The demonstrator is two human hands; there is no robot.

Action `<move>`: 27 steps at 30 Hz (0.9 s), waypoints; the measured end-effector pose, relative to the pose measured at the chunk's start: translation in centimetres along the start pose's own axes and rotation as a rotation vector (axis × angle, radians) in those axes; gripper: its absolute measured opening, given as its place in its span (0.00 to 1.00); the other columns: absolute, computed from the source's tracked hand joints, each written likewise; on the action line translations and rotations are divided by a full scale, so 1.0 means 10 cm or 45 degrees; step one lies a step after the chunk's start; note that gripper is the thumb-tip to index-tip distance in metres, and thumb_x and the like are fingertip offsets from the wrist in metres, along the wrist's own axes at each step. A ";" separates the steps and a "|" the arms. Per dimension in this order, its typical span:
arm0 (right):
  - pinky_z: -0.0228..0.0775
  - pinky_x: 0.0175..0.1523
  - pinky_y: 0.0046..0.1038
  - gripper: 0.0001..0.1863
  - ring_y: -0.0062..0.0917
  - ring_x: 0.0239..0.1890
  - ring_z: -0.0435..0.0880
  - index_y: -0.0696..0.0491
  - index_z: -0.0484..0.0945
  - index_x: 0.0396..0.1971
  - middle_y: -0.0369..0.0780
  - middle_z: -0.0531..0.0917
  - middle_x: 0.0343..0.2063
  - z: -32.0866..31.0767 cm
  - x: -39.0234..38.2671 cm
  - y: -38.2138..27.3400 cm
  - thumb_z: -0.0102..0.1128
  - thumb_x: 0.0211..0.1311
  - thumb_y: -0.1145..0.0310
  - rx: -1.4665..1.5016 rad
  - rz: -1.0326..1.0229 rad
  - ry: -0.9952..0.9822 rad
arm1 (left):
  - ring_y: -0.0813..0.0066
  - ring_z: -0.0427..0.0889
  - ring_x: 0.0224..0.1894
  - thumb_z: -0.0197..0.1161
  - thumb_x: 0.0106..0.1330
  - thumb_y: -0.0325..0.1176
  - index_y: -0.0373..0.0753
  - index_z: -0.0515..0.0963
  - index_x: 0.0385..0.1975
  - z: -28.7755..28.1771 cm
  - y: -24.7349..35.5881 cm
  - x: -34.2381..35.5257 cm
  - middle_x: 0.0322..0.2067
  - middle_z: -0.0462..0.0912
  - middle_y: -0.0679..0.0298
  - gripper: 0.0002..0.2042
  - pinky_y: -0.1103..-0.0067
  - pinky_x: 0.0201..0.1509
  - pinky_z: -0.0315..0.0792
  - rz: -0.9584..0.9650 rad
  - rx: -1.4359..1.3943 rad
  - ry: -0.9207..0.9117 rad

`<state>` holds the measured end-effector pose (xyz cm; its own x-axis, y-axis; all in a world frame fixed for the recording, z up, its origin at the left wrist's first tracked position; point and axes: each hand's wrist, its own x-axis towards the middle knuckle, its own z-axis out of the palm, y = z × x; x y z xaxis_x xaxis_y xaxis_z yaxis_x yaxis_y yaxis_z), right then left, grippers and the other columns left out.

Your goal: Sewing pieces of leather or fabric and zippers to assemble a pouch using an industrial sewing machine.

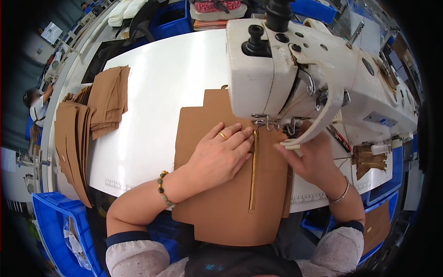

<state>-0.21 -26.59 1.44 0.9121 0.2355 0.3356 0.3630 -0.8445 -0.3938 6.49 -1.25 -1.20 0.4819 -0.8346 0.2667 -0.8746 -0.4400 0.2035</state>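
A brown panel [217, 214] with notched corners lies under the sewing machine [251, 87] and hangs over the table's near edge. A gold-toothed zipper [253, 177] runs down it, its far end at the presser foot [262, 123]. My left hand [221, 152] rests flat on the panel, fingers stretched out and their tips beside the zipper's left edge. At the right of the presser foot is my right hand [311, 157]. Its thumb points out toward the panel, apart from the fingers, which a curved white guard [330, 99] partly hides. I see nothing held in it.
Stacks of brown pieces [108, 99] lie on the white table [152, 69] at left. Red-handled snips [339, 137] and small brown strips [369, 161] lie at right. Blue bins [55, 203] stand below the table's edges. Another person [39, 104] sits far left.
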 end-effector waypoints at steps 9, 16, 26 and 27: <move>0.67 0.68 0.47 0.36 0.45 0.51 0.80 0.55 0.82 0.55 0.49 0.83 0.42 0.37 -0.05 0.02 0.66 0.57 0.39 -0.172 -0.316 -0.096 | 0.58 0.76 0.64 0.63 0.70 0.40 0.36 0.81 0.53 0.02 -0.01 0.01 0.61 0.80 0.58 0.18 0.59 0.69 0.71 0.014 -0.009 0.047; 0.66 0.68 0.47 0.40 0.45 0.52 0.80 0.56 0.78 0.59 0.50 0.83 0.44 0.37 -0.04 0.03 0.67 0.56 0.40 -0.138 -0.317 -0.108 | 0.58 0.76 0.65 0.64 0.70 0.40 0.35 0.80 0.55 0.03 -0.01 0.00 0.61 0.80 0.58 0.19 0.59 0.68 0.72 0.012 -0.040 0.038; 0.66 0.69 0.47 0.41 0.45 0.51 0.80 0.55 0.77 0.62 0.50 0.83 0.43 0.34 -0.02 0.01 0.67 0.56 0.40 -0.245 -0.340 -0.108 | 0.57 0.76 0.64 0.64 0.70 0.40 0.35 0.80 0.54 0.04 0.01 0.03 0.60 0.79 0.57 0.19 0.59 0.67 0.73 -0.013 -0.050 0.052; 0.65 0.69 0.46 0.41 0.44 0.51 0.80 0.55 0.77 0.62 0.50 0.83 0.43 0.34 -0.01 0.02 0.67 0.56 0.40 -0.242 -0.335 -0.146 | 0.57 0.78 0.61 0.66 0.68 0.38 0.36 0.80 0.50 0.03 0.02 0.03 0.56 0.81 0.58 0.16 0.62 0.66 0.73 0.002 -0.028 0.100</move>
<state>0.44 -25.13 -1.55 0.8112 0.5009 0.3019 0.5568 -0.8194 -0.1365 6.44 -1.68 -1.41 0.4842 -0.8063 0.3398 -0.8743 -0.4309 0.2232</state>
